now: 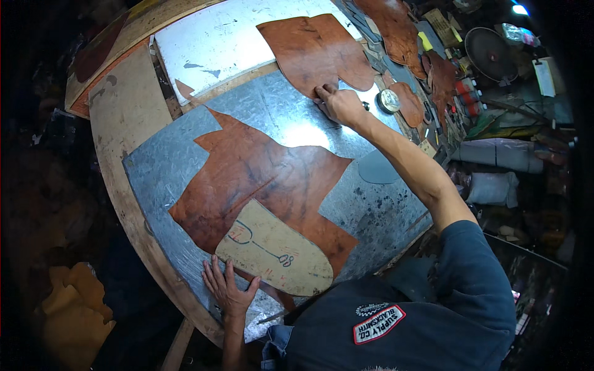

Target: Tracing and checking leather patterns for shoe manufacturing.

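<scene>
My left hand (pixel 229 285) lies flat with its fingers spread at the near left, its fingertips by the edge of a tan card template (pixel 281 260) with pen marks. Under the template is a large irregular piece of brown leather (pixel 247 167) on the grey work surface (pixel 154 161). At the far side my right hand (pixel 339 104) is closed, fingers curled down at the near edge of a cut piece of brown leather (pixel 309 46). What its fingers hold is hidden. A round tin (pixel 388 101) stands just right of that hand.
The cut piece rests partly on a white board (pixel 216 43) at the back. A dark grey rounded patch (pixel 378 167) lies under my right forearm. More leather pieces (pixel 396 31), bottles (pixel 467 93) and a round pan-like disc (pixel 490 54) crowd the far right. Yellow leather (pixel 74 303) sits lower left.
</scene>
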Demonstrator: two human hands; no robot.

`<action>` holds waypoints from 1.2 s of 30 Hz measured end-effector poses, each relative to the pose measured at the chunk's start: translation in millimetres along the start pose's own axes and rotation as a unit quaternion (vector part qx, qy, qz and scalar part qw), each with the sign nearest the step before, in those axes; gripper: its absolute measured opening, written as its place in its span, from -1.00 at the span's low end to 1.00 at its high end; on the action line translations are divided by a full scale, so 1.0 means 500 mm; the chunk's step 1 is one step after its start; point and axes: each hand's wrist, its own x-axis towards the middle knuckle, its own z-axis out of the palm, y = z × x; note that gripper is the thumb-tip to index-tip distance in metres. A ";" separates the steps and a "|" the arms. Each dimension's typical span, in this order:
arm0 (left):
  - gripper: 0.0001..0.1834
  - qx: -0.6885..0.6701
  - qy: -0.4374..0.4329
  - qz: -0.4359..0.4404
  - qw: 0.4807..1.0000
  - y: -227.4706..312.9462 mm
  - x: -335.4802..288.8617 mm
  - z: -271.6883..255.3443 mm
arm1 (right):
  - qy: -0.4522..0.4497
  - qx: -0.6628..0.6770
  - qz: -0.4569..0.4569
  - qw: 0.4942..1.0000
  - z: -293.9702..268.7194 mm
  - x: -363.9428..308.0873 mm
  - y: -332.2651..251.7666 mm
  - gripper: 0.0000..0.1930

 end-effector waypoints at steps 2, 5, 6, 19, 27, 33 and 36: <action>-0.08 -0.002 0.002 0.003 1.000 0.003 0.003 -0.001 | 0.005 -0.011 -0.014 1.000 0.007 0.006 -0.003 -0.72; -0.08 -0.003 0.004 0.009 1.000 0.006 0.010 0.002 | 0.004 -0.050 -0.015 0.999 0.015 0.029 0.013 -0.82; -0.07 -0.003 0.005 0.006 1.000 0.006 0.010 0.003 | 0.005 -0.050 -0.012 0.999 0.014 0.035 0.005 -0.82; -0.10 0.004 0.008 0.009 1.000 0.005 0.004 0.003 | 0.035 0.001 -0.028 0.999 -0.004 0.021 -0.096 -0.83; -0.12 0.012 0.041 0.029 0.999 0.002 -0.001 0.013 | 0.002 0.015 0.014 1.000 0.019 -0.006 -0.121 -0.82; -0.24 -0.061 0.076 0.013 0.995 0.005 0.025 0.015 | -0.094 0.206 0.090 0.970 -0.133 -0.269 -0.291 -0.70; -0.23 -0.046 0.069 0.001 0.997 -0.001 0.011 0.010 | -0.090 0.234 -0.008 0.968 -0.148 -0.444 -0.408 -0.64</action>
